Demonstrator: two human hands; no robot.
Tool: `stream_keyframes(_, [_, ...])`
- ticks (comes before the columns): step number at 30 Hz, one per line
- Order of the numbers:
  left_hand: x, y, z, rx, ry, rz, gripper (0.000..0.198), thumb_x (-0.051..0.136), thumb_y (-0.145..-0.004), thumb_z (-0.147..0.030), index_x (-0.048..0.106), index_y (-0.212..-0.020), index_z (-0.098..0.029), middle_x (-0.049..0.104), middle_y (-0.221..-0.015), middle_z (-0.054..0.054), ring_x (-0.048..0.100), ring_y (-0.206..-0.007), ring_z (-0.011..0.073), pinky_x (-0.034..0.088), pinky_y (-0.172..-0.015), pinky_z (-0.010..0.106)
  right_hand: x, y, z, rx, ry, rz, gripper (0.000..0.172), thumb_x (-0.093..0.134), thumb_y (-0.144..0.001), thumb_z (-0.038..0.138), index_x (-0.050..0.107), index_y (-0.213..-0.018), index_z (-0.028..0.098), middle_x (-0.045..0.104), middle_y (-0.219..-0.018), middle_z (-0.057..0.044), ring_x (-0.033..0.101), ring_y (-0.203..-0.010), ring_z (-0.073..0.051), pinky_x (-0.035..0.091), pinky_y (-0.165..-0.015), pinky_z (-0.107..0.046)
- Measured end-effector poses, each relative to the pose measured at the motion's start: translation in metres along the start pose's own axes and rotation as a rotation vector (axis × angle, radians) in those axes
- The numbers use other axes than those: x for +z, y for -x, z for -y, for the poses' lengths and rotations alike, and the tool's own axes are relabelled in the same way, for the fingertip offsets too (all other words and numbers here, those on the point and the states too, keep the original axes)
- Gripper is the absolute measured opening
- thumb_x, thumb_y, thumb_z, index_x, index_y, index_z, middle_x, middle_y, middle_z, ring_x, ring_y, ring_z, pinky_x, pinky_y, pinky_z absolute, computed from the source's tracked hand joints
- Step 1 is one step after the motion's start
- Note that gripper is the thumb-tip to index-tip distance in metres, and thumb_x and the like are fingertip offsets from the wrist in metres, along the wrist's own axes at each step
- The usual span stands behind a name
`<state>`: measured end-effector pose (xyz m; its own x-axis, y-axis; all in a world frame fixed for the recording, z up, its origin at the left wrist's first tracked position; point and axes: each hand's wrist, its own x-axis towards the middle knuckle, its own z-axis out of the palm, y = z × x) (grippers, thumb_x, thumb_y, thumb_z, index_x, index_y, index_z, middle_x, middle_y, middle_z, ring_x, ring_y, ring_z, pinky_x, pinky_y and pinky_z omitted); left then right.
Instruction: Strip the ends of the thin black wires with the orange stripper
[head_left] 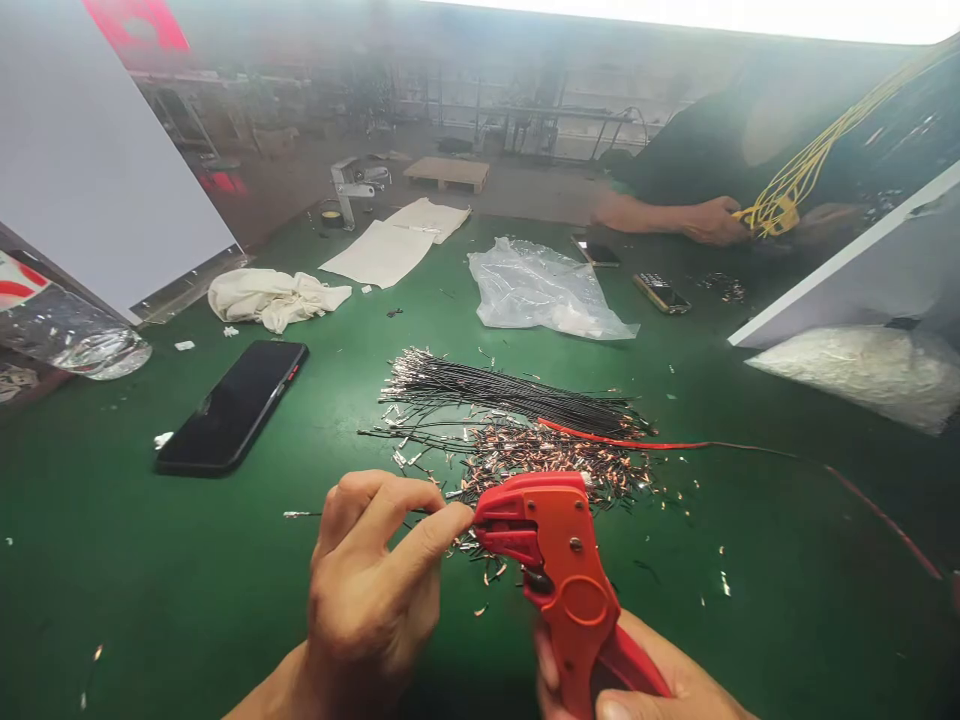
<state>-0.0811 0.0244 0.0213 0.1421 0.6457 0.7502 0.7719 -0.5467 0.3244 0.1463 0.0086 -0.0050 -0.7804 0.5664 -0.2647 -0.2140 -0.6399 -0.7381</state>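
My right hand (637,670) is wrapped round the handle of a red and orange wire stripper (577,560), its jaws pointing left. My left hand (382,570) pinches a thin black wire (304,514) between thumb and forefinger, right at the stripper's jaws. A silvery terminal on the wire's other end sticks out to the left of the hand. The wire's end inside the jaws is hidden. Behind the stripper lies a bundle of black wires (510,390) with silvery terminals at its left end, and in front of it a heap of copper-and-black wire scraps (540,450).
A red strip (622,440) crosses the bundle. Around it lie a black phone (232,410), crumpled cloth (277,298), paper (382,250), a plastic bag (547,290) and a bottle (67,320). Across the green table (187,580), a person's hand (712,220) holds yellow wires (802,180).
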Motion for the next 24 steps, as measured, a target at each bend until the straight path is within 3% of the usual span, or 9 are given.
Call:
stream_keyframes(10, [0.002, 0.002, 0.000, -0.034, 0.015, -0.006, 0.025, 0.062, -0.083, 0.003, 0.067, -0.095, -0.019, 0.064, -0.076, 0.002, 0.049, -0.077, 0.0169, 0.040, -0.068, 0.032, -0.011, 0.003, -0.022, -0.040, -0.126, 0.085, 0.039, 0.075, -0.078, 0.045, 0.056, -0.092, 0.014, 0.047, -0.071, 0.001, 0.036, -0.058, -0.008, 0.026, -0.053, -0.022])
stream_keyframes(18, [0.007, 0.000, 0.000, -0.017, 0.059, 0.044, 0.024, 0.063, -0.082, 0.004, 0.063, -0.098, -0.014, 0.065, -0.074, 0.001, 0.047, -0.074, 0.0153, 0.040, -0.069, 0.031, -0.009, 0.003, -0.023, -0.025, -0.107, 0.019, 0.041, 0.074, -0.077, 0.051, 0.054, -0.086, 0.017, 0.045, -0.066, 0.003, 0.033, -0.053, -0.008, 0.025, -0.050, -0.023])
stream_keyframes(24, [0.008, 0.002, 0.001, -0.025, 0.064, 0.081, 0.022, 0.062, -0.083, 0.002, 0.062, -0.096, -0.015, 0.059, -0.069, 0.000, 0.046, -0.073, 0.0153, 0.039, -0.067, 0.029, 0.000, 0.005, -0.005, 0.038, -0.122, -0.073, 0.046, 0.077, -0.075, 0.054, 0.053, -0.085, 0.016, 0.042, -0.064, 0.005, 0.030, -0.053, -0.007, 0.021, -0.050, -0.023])
